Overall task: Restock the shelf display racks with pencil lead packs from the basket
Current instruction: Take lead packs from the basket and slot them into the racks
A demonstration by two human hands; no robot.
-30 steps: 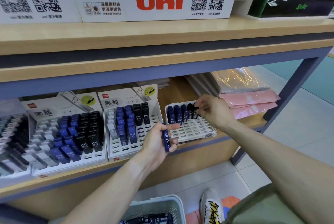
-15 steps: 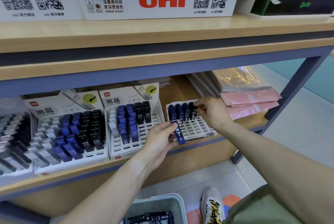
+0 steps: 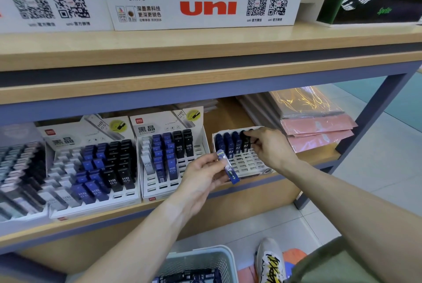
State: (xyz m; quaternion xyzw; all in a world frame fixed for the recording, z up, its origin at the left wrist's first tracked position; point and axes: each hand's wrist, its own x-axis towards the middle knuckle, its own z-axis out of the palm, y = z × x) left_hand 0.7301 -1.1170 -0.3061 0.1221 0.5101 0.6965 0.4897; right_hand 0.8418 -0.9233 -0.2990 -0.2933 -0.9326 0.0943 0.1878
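Observation:
My left hand holds a blue pencil lead pack tilted in front of the small white display rack on the lower shelf. My right hand pinches a black lead pack standing in the back row of that rack, beside a few blue packs. Most slots of this rack stand empty. The grey basket sits on the floor below, with dark packs inside.
Two larger white racks with blue and black HB packs stand to the left on the same shelf. Pink folders lie to the right. An upper shelf board overhangs. A shoe is beside the basket.
My left hand has lifted the blue pack up and right, toward the small rack, tilting it. My right hand stays on the black pack in the back row.

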